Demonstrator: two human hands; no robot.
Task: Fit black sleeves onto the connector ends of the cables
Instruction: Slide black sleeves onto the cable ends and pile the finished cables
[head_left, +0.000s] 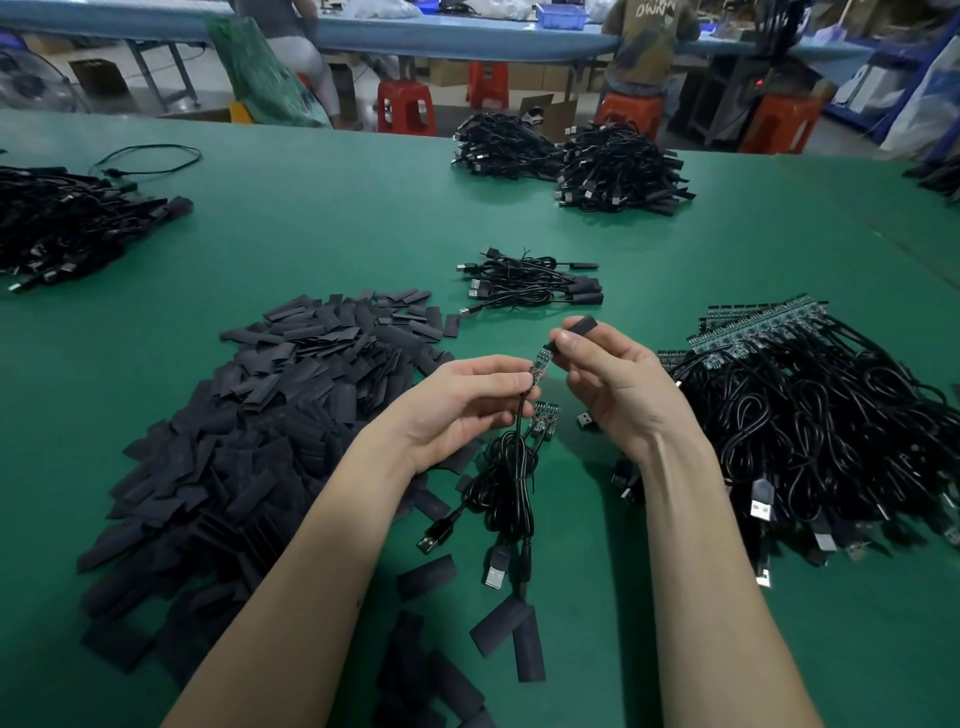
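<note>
The green table (322, 239) carries stock on three sides of the work zone. To the left, a broad heap of flat black sleeves (249, 457) runs from mid-table almost to the near edge, its right margin touching the left forearm. To the right, a pile of unsleeved cables (810, 431) with bare circuit-board ends fanned along its far edge lies just beside the right wrist. Loose sleeves (511, 631) lie scattered between the forearms near the bottom edge. Bare green surface remains between the two hands and beyond them up to a small group of finished cables (530, 283). Farther piles sit at the far edge (618, 171) and far left (67, 223), well apart from the hands.

The left hand (462, 400) is raised over the table, palm turned inward, thumb and fingers pinching a cable (511, 467) just below its small circuit-board end (540, 364); the board points up and to the right. A coiled bundle of cable hangs from this hand, USB plugs resting on the table.

The right hand (613, 379) is raised opposite, fingers curled, thumb and forefinger pinching one black sleeve (579, 328). The sleeve's lower opening sits at the tip of the board; whether the tip has entered cannot be told.
</note>
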